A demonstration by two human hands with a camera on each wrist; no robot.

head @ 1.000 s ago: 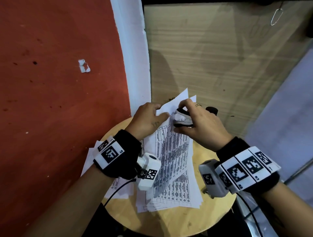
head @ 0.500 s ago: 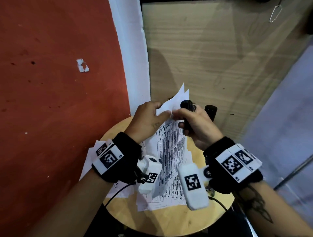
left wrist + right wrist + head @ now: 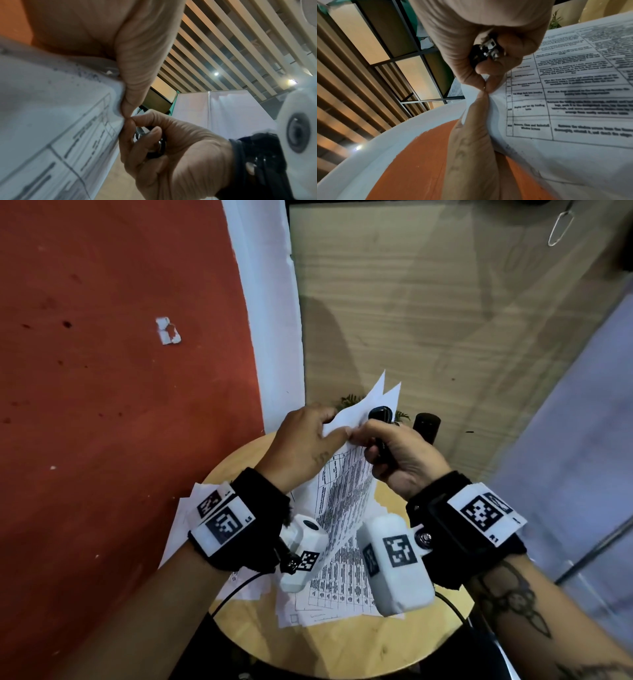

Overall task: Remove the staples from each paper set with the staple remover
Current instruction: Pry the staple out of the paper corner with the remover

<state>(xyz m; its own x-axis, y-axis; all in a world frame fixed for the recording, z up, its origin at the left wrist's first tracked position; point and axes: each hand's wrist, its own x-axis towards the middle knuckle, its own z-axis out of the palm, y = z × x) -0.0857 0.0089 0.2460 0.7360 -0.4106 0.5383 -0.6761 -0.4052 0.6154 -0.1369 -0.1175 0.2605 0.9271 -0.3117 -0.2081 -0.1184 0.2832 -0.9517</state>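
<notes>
Left hand (image 3: 301,445) pinches the top corner of the paper set (image 3: 346,501), thumb and fingers pressed together on the sheet edge; the set is lifted at that corner above the round table (image 3: 370,652), its lower end lying on the paper pile (image 3: 329,594); right hand (image 3: 400,457) curls round the black remover (image 3: 380,419), only the remover's top end pokes out above the knuckles in the head view; right thumb and forefinger tips (image 3: 485,83) pinch together right at the same paper corner, touching the left thumb (image 3: 476,108); whether a staple sits between those tips cannot be told, too small and blurred; in the right wrist view the remover's (image 3: 486,54) metal parts show inside the fist, whether they are open or closed is unclear; the left wrist view shows the right hand (image 3: 171,155) from below, remover mostly hidden by fingers; left hand (image 3: 137,67) is blurred and cut off at the frame top there; print on the set (image 3: 570,88) is a table, text unreadable; more sheets (image 3: 186,518) stick out from under the left wrist, mostly hidden; a black cylinder (image 3: 426,426) stands behind the right hand, base hidden; wrist cameras cover part of the pile.
</notes>
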